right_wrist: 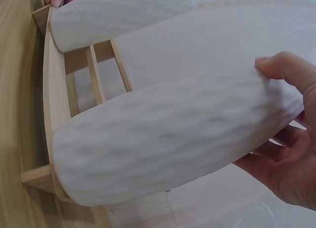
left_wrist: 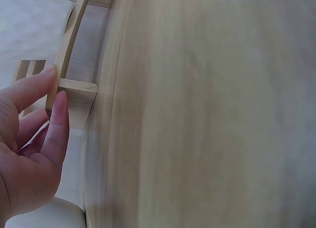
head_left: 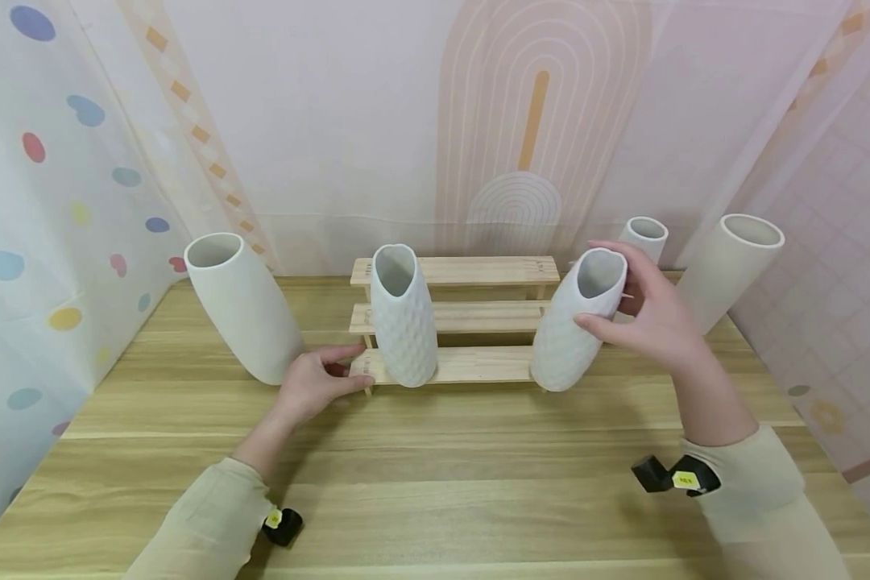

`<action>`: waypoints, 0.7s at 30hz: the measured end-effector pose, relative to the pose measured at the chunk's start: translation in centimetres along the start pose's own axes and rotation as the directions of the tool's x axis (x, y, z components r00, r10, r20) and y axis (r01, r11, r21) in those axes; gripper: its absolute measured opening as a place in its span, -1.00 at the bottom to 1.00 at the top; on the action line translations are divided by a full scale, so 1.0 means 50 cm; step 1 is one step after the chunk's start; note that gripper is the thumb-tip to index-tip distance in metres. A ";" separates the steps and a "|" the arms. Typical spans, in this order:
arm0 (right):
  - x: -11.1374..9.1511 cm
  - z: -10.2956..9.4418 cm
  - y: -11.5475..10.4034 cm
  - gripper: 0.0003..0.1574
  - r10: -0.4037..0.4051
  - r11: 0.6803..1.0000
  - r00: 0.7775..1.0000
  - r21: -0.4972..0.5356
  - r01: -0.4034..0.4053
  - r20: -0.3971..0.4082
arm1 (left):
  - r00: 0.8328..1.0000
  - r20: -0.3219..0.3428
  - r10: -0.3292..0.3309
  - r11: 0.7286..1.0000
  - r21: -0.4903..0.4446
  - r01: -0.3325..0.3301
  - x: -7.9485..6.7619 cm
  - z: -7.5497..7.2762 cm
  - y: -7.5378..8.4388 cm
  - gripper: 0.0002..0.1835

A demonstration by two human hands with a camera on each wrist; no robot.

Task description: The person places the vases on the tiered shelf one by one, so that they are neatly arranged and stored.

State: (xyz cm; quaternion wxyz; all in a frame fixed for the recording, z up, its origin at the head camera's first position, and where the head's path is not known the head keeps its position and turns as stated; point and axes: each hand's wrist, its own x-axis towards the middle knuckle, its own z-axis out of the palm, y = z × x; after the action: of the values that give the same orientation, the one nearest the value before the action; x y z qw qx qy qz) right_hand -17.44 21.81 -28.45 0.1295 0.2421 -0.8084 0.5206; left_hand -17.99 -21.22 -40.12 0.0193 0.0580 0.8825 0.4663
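My right hand (head_left: 648, 310) grips a white textured vase (head_left: 569, 342) near its rim, thumb in front and fingers behind. In the right wrist view this vase (right_wrist: 163, 144) has its base on the right end of the lowest shelf. A second textured vase (head_left: 404, 322) stands on the same shelf toward its left end. The wooden three-step stand (head_left: 478, 366) sits on the table. With thumb and fingers, my left hand (head_left: 319, 383) pinches the left end of its lowest board, as the left wrist view shows at the board's end (left_wrist: 76, 86).
A tall smooth white vase (head_left: 242, 310) stands left of the stand, close beside my left hand. Behind my right hand are a smaller white vase (head_left: 645, 234) and a tall one (head_left: 732, 270). Patterned cloth (head_left: 333, 121) hangs behind the wooden table (head_left: 442, 483).
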 end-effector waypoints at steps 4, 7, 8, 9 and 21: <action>0.016 0.017 0.001 -0.01 0.002 1.000 0.999 0.017 -0.002 0.039 | 1.000 0.007 0.001 1.000 -0.007 -0.001 0.000 -0.001 0.000 -0.36; 0.028 0.029 0.004 -0.02 -0.012 1.000 0.998 0.022 0.010 0.064 | 1.000 0.010 -0.002 1.000 -0.006 0.002 0.000 -0.002 0.001 -0.36; 0.031 0.033 0.005 -0.02 -0.016 1.000 0.997 0.021 0.014 0.071 | 1.000 0.010 -0.002 1.000 -0.005 0.002 0.000 -0.002 0.001 -0.36; 0.034 0.037 0.006 -0.02 -0.015 1.000 0.997 0.015 0.014 0.077 | 1.000 0.011 -0.003 1.000 -0.004 0.003 0.000 -0.002 0.002 -0.36; 0.070 0.068 0.013 -0.02 -0.035 0.994 0.986 0.112 0.017 0.163 | 1.000 0.010 -0.001 1.000 0.009 0.001 0.001 -0.002 0.002 -0.36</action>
State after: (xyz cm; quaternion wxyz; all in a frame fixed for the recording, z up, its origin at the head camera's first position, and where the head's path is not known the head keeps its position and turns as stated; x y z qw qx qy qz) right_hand -20.63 18.06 -28.80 0.0553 0.3015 -0.7831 0.5411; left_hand -18.07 -21.24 -39.98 0.0238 0.0602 0.8845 0.4621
